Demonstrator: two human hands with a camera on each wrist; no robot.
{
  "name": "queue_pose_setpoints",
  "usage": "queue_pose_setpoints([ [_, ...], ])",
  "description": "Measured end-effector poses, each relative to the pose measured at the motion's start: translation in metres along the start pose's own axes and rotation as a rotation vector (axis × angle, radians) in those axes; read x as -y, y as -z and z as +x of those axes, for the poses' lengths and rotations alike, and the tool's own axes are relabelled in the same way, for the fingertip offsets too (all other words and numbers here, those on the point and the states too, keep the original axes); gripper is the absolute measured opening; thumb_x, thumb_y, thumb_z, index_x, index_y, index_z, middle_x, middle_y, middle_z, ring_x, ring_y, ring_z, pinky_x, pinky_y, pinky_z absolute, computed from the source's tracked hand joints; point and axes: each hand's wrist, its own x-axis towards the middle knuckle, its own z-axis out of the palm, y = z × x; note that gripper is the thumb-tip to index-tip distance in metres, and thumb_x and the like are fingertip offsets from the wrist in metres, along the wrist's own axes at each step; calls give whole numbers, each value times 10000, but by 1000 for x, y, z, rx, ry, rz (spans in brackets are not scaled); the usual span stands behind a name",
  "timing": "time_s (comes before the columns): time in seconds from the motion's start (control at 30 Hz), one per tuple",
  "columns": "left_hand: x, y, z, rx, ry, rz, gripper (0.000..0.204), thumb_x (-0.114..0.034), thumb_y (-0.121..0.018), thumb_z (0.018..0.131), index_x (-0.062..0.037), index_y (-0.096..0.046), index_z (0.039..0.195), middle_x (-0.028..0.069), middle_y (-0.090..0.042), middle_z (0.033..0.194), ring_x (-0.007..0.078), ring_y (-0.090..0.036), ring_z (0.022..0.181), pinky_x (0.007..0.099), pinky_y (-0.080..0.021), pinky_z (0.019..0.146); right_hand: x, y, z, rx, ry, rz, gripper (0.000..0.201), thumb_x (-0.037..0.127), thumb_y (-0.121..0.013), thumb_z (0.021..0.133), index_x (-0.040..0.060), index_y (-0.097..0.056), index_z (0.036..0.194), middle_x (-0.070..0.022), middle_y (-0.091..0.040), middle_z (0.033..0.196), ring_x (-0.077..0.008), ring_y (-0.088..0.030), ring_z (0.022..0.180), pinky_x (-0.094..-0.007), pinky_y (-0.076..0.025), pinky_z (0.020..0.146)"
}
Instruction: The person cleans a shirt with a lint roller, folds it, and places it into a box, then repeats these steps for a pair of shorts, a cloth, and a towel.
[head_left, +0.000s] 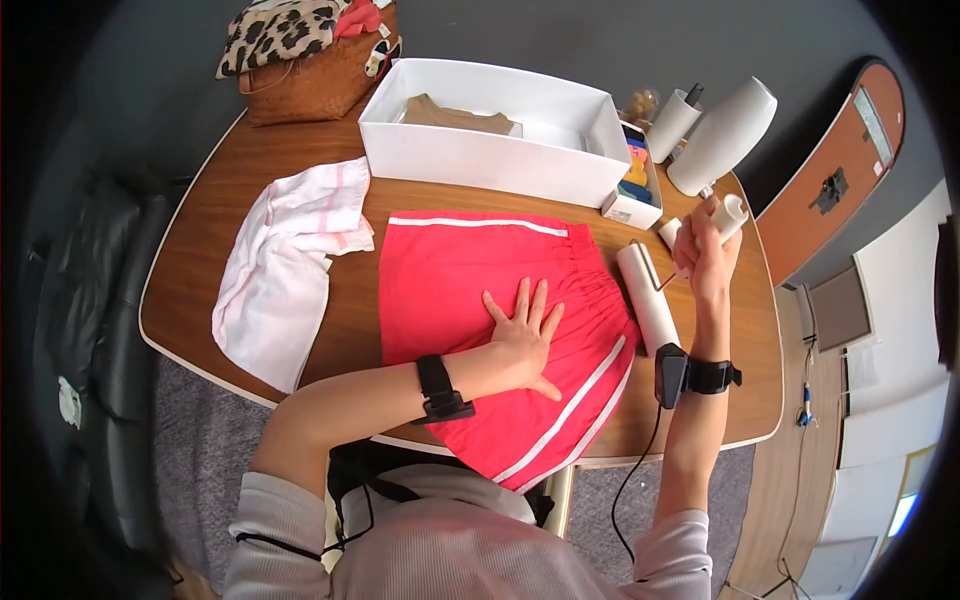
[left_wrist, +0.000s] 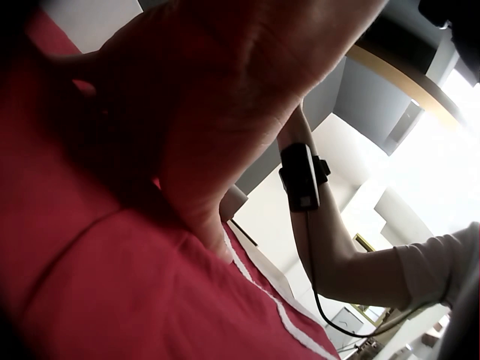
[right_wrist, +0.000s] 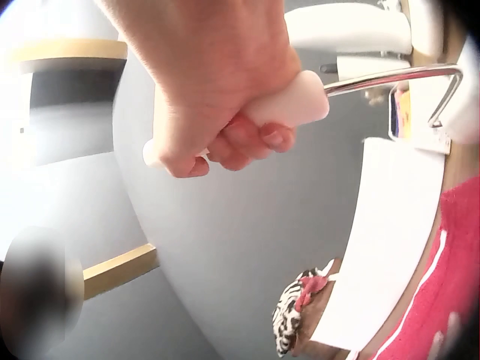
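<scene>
My left hand [head_left: 522, 345] rests palm down with fingers spread on red shorts [head_left: 450, 290], which have white side stripes and a gathered waistband towards the right. In the left wrist view the palm [left_wrist: 225, 97] lies against the red cloth. With curled fingers my right hand [head_left: 708, 255] grips the white handle [right_wrist: 296, 101] of a lint roller [head_left: 648, 300]. A bent metal rod joins the handle to the white roll, which sits close beside the waistband in the head view.
A pink-striped white towel [head_left: 280, 270] lies left of the shorts. Behind them stands a long white box [head_left: 490, 150] with beige cloth inside. A small box [head_left: 640, 207], a white vase-like object [head_left: 722, 135] and a brown bag [head_left: 310, 90] are also on the wooden table [head_left: 190, 290].
</scene>
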Motion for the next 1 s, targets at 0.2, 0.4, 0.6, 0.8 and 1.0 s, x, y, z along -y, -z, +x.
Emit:
queue_pose_setpoints([
  [0.2, 14, 0, -4, 27, -115, 16, 1238, -704, -619, 510, -33, -39, 1372, 277, 98, 1390, 449, 79, 1281, 762, -104, 836, 2, 39, 1, 29, 66, 118, 191, 86, -434, 822, 84, -356, 648, 15, -313, 428, -49, -260, 336, -201, -229, 299],
  [0.4, 58, 0, 4, 91, -402, 72, 1313, -624, -738, 368, -178, -48, 1391, 160, 98, 1431, 354, 86, 1315, 710, -41, 914, 51, -3, -23, -103, 250, 61, 174, 67, -430, 841, 61, -361, 681, -4, -343, 453, -51, -272, 344, -209, -241, 300],
  [0.6, 61, 0, 2, 76, -421, 19, 1304, -601, -752, 355, -179, -80, 1389, 168, 70, 1433, 348, 84, 1317, 699, -1, 923, 45, -62, -44, 5, 116, 7, 164, 99, -430, 843, 70, -357, 698, 5, -298, 445, -62, -285, 334, -217, -228, 291],
  [0.8, 63, -3, 1, 50, -434, -4, 1287, -604, -750, 360, -182, -101, 1388, 173, 70, 1432, 347, 97, 1316, 694, 20, 923, 26, -58, -30, -50, 8, 55, 144, 112, -431, 842, 70, -378, 715, 16, -303, 474, -50, -259, 349, -204, -228, 312],
  [1.0, 65, -7, 1, 33, -450, -39, 1288, -625, -739, 355, -185, -110, 1388, 169, 82, 1432, 345, 104, 1316, 697, 42, 914, 25, -35, -27, -162, 10, 108, 172, 75, -430, 832, 50, -368, 674, -6, -373, 480, -55, -287, 336, -216, -223, 297],
])
